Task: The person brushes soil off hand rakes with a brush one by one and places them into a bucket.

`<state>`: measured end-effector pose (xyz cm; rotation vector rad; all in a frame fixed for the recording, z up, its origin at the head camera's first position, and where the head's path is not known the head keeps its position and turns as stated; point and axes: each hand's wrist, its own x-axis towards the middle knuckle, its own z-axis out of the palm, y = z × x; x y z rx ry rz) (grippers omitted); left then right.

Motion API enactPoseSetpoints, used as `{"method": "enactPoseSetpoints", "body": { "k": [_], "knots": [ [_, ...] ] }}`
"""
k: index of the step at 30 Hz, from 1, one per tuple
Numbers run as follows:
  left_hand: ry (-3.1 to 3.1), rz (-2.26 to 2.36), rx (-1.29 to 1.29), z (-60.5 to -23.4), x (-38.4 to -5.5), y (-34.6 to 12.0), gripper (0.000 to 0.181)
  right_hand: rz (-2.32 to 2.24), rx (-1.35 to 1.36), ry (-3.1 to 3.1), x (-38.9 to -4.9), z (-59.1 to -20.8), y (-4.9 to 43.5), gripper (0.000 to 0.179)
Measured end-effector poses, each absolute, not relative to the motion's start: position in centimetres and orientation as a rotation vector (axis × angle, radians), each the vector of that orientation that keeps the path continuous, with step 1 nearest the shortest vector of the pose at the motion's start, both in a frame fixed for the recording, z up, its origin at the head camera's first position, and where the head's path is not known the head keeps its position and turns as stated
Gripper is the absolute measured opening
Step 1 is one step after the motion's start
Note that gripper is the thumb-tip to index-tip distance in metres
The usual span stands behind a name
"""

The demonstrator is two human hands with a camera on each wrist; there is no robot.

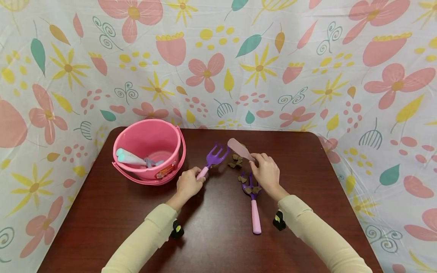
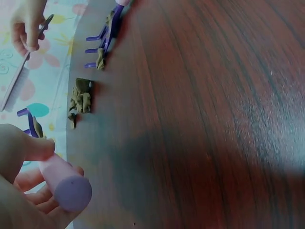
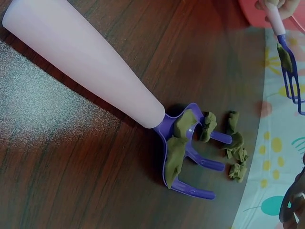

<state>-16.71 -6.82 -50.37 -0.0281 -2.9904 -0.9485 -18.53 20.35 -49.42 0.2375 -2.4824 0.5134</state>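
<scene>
In the head view my left hand [image 1: 189, 184] grips the pink handle of a small purple toy garden fork [image 1: 214, 156], its tines raised and pointing away. A brown clump clings to this fork [image 3: 291, 71] in the right wrist view. My right hand [image 1: 266, 172] pinches a flat pinkish brush [image 1: 240, 149], whose pale bristles show in the left wrist view. A second toy fork [image 3: 86, 62] lies on the table below the right hand, with brown clay-like pieces [image 3: 175, 160] on its head. More crumbled pieces [image 1: 235, 161] lie just beyond its tines.
A pink bucket [image 1: 150, 131] stands at the back left, with a pale-blue-handled tool [image 1: 131, 157] inside. The dark wooden table [image 1: 211, 235] ends at a flower-printed cloth [image 1: 218, 68] behind. Black wrist devices [image 1: 279, 220] hang under both sleeves.
</scene>
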Motion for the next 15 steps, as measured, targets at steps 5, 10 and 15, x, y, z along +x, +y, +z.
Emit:
{"method": "enactPoseSetpoints", "body": {
  "k": [5, 10, 15],
  "knots": [
    [-2.973, -1.177, 0.014, -50.53, -16.92, -6.76, 0.022, 0.537, 0.227, -2.491, -18.48, -49.47, 20.38, 0.022],
    [-2.885, -1.553, 0.077, -50.56, -17.04, -6.41, 0.026, 0.557, 0.230, -2.503, -18.40, -49.34, 20.29, 0.022],
    [-2.715, -2.004, 0.201, -50.72, -16.90, -5.97, 0.030, 0.570, 0.247, -2.512, -18.32, -49.33, 20.26, 0.022]
  ]
}}
